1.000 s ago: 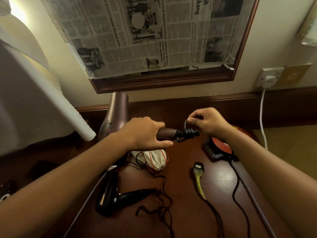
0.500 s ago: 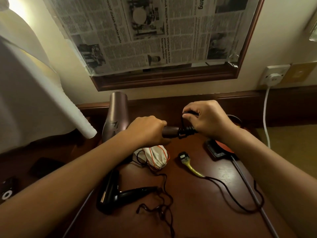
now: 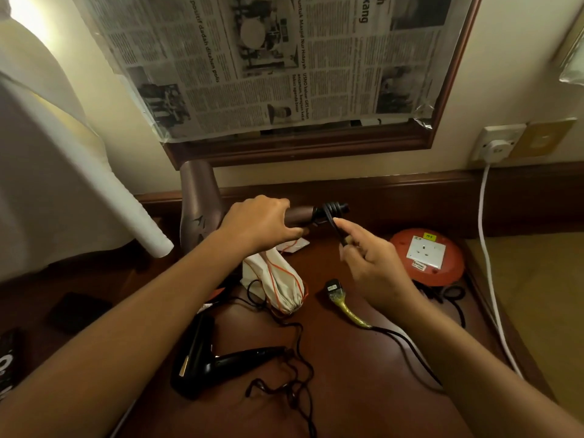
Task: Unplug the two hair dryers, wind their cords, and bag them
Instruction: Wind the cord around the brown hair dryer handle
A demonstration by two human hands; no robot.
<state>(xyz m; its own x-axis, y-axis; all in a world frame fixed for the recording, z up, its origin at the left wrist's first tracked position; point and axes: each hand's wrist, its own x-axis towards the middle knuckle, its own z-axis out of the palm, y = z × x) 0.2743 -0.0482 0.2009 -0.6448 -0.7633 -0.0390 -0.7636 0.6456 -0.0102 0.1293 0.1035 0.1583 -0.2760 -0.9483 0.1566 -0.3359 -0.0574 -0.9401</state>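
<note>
- The left hand has its grip wrapped round the handle of the brown hair dryer, held above the desk near the wall.
- Its black cord is coiled a few turns round the handle's end.
- The right hand seems to pinch the cord just below the coils, forefinger stretched out; the pinch itself is hard to see.
- The cord's plug, with a yellow-wrapped neck, lies on the desk.
- The black hair dryer lies on the desk with its cord loose.
- A white drawstring bag lies between the two dryers.
- A red socket reel sits at the right.
</note>
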